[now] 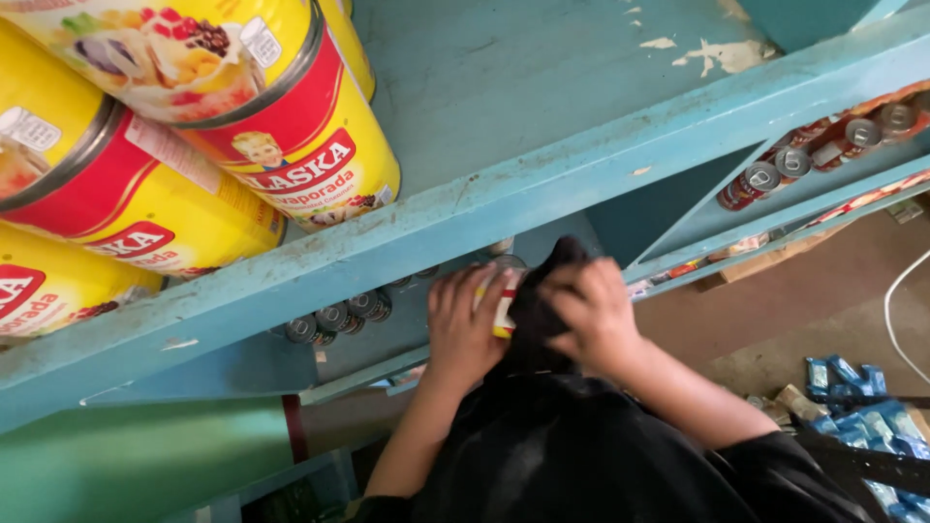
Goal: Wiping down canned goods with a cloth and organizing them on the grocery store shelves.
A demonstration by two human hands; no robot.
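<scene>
Head view looks steeply down past a blue shelf (542, 184) at both hands, which meet just below its front edge. Left hand (465, 324) wraps its fingers (484, 291) round a small can (505, 312) with a yellow and red label; only a strip of the can shows between the hands, so which way its long axis runs cannot be told for sure, though the visible strip runs up and down in the frame. Right hand (591, 315) is closed on a black cloth (538, 300), pressing it against the can. More small cans (339, 318) stand in a row on the shelf below, tops toward the camera. Large yellow cans (242, 107) lie on their sides on the upper shelf at left. Blue packets (872, 416) lie on the floor at right.
</scene>
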